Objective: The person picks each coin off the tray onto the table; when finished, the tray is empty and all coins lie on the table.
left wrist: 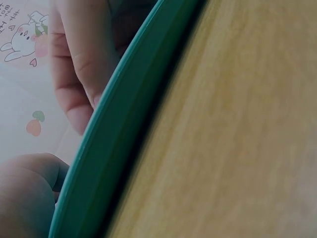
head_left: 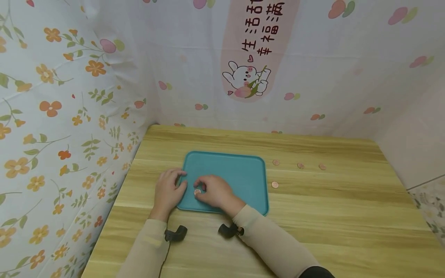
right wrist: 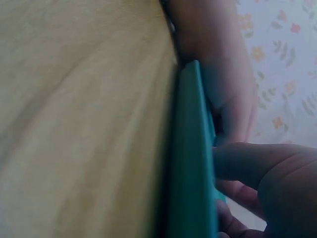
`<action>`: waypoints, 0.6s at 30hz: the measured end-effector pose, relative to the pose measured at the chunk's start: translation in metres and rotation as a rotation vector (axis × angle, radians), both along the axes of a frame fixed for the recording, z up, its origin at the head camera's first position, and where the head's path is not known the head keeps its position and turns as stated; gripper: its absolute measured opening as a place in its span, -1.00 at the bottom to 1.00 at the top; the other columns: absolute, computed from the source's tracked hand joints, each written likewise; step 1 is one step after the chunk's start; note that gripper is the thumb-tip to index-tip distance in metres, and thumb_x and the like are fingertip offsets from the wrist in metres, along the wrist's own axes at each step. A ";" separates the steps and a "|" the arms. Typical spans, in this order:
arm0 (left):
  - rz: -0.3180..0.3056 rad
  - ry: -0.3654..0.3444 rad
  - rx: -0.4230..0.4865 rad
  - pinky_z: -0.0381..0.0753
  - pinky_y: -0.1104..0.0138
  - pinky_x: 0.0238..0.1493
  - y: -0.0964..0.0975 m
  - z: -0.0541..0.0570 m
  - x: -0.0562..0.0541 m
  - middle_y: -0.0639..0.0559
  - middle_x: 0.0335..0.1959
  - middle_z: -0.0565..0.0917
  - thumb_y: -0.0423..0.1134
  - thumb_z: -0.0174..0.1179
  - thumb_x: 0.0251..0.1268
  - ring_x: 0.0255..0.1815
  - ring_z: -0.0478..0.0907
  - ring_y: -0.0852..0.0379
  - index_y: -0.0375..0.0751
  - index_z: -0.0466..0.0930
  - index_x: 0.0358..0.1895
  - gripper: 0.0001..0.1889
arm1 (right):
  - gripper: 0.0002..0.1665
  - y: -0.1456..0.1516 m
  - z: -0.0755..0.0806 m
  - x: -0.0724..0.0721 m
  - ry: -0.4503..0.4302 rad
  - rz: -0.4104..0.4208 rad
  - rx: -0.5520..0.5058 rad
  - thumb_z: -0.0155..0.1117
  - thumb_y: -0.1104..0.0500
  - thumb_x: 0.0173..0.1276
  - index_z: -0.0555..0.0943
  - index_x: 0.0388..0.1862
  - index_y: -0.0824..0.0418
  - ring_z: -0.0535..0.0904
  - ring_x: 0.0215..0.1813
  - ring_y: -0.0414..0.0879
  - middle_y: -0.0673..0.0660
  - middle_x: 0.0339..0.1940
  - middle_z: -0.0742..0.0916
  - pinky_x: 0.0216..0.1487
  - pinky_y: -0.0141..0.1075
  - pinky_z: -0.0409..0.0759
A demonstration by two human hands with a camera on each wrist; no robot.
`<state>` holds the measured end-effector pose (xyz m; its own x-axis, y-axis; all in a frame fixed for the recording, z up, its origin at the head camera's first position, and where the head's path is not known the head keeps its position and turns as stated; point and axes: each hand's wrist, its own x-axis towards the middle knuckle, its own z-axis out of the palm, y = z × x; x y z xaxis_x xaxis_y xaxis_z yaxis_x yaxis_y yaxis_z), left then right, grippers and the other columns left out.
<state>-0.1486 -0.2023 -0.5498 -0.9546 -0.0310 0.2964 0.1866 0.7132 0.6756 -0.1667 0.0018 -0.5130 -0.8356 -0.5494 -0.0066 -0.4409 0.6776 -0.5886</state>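
A small copper coin point(head_left: 197, 192) shows at the thumb and curled fingers of my right hand point(head_left: 218, 192), over the left part of the teal tray point(head_left: 240, 175). My right hand pinches this coin. At the tray's left rim rests my left hand point(head_left: 167, 192), its fingers loosely bent and its thumb reaching over the edge, with nothing seen in its grasp. In the left wrist view the tray rim point(left wrist: 106, 134) hides part of both hands. The right wrist view shows my right thumb point(right wrist: 242, 161) beyond the rim; the coin is hidden there.
Right of the tray, several more copper coins lie flat on the wooden table point(head_left: 330, 208): one coin point(head_left: 275, 185) near the rim, another coin point(head_left: 276, 162) behind it, and others further right. A printed curtain point(head_left: 187, 77) hangs behind and along the left side.
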 end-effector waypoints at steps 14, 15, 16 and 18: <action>0.003 -0.010 0.000 0.36 -0.11 0.38 -0.001 -0.001 0.000 -0.21 0.24 0.69 -0.28 0.36 0.30 0.30 0.49 -0.27 -0.29 0.76 0.05 -0.71 | -0.84 -0.005 0.004 0.001 0.003 -0.032 0.062 0.54 0.02 0.41 0.79 -0.14 0.04 0.50 -0.34 -0.22 -0.10 -0.38 0.62 -0.30 -0.32 0.51; 0.003 -0.011 -0.003 0.36 -0.11 0.39 -0.001 -0.001 0.000 -0.22 0.25 0.68 -0.28 0.36 0.30 0.31 0.48 -0.28 -0.29 0.76 0.05 -0.71 | -0.84 -0.005 0.005 0.001 -0.001 -0.031 0.067 0.54 0.01 0.41 0.79 -0.15 0.04 0.50 -0.34 -0.22 -0.10 -0.39 0.61 -0.30 -0.32 0.51; 0.003 -0.012 -0.005 0.35 -0.11 0.39 -0.001 -0.001 0.000 -0.22 0.25 0.68 -0.28 0.36 0.30 0.31 0.48 -0.28 -0.28 0.76 0.05 -0.71 | -0.85 -0.005 0.005 0.001 -0.004 -0.029 0.072 0.54 0.01 0.40 0.79 -0.17 0.03 0.49 -0.34 -0.22 -0.11 -0.39 0.61 -0.30 -0.32 0.51; 0.004 -0.018 -0.007 0.35 -0.12 0.41 -0.001 -0.001 -0.001 -0.22 0.26 0.68 -0.29 0.36 0.30 0.32 0.48 -0.28 -0.28 0.77 0.05 -0.71 | -0.86 -0.005 0.005 0.000 -0.007 -0.025 0.079 0.55 0.02 0.40 0.79 -0.19 0.02 0.49 -0.35 -0.24 -0.12 -0.40 0.61 -0.30 -0.33 0.51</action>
<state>-0.1494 -0.2029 -0.5513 -0.9595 -0.0326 0.2796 0.1720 0.7185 0.6739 -0.1669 -0.0029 -0.5077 -0.8489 -0.5257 -0.0550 -0.4191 0.7329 -0.5359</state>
